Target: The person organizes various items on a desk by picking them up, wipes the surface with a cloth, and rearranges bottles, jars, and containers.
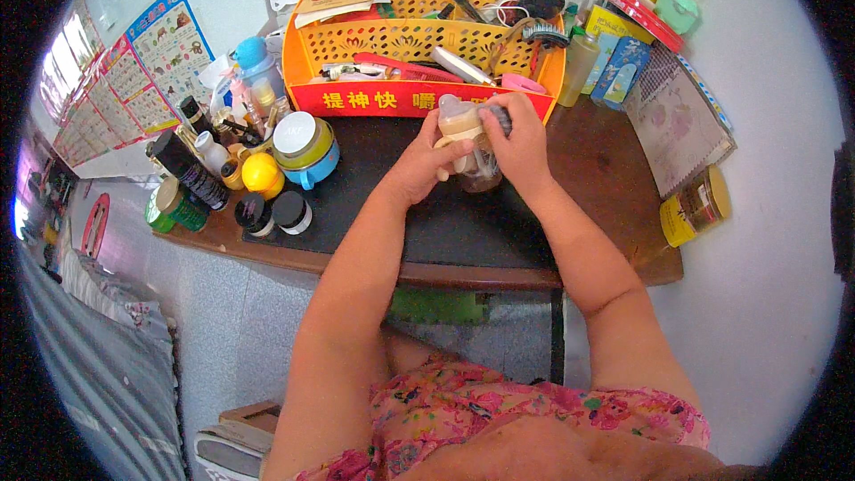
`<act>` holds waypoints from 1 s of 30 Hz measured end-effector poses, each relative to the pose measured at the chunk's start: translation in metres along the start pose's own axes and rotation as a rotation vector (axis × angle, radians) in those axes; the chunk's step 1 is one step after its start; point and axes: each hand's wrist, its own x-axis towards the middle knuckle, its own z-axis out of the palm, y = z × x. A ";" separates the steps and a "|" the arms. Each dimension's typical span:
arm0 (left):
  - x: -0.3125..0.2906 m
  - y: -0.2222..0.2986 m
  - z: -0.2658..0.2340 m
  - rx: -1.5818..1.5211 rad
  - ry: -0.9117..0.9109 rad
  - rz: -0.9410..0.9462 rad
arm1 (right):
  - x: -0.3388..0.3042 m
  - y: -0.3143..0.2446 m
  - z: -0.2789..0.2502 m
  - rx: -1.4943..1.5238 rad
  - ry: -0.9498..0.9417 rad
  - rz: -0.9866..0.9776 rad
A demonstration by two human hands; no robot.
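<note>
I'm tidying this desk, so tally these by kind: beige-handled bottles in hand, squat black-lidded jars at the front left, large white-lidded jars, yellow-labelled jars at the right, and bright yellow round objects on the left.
Beige-handled bottle: 1
Squat black-lidded jars: 2
Large white-lidded jar: 1
Yellow-labelled jar: 1
Bright yellow round object: 1
Total: 6
</note>
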 end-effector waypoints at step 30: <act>0.004 -0.006 -0.007 -0.046 -0.003 0.009 | -0.003 -0.010 -0.001 0.007 -0.060 -0.144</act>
